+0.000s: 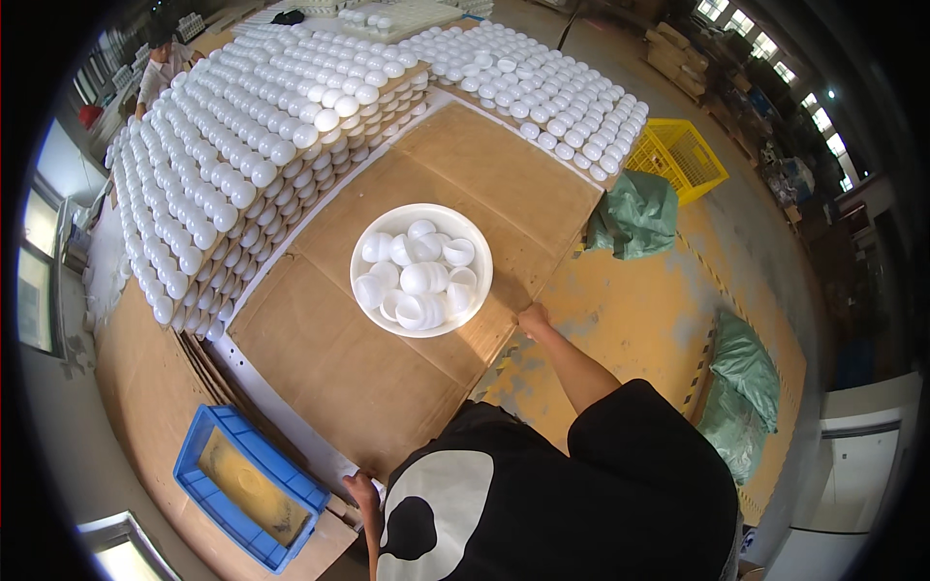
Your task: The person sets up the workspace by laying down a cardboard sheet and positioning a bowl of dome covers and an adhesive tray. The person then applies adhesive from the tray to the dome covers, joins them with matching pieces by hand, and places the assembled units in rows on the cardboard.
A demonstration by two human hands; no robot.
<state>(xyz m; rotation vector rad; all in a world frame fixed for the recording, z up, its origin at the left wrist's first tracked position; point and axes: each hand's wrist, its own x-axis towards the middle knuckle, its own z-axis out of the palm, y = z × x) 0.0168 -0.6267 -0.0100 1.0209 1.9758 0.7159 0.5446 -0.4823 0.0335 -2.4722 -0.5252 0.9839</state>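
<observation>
Right hand [532,319] clenched on cardboard [329,358] edge; left hand [361,489] beside corner, grip unclear

Worn yellow flr [630,324], grey wall [60,416] at L w/ windows [37,298], bright window row [764,45] upper R.

White domes [418,279] in basin [482,254] on cardboard [320,334]

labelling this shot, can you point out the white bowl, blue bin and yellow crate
White bowl [460,223], head view: bare inner wall
Blue bin [233,516], head view: side wall
Yellow crate [699,181], head view: side wall
</observation>
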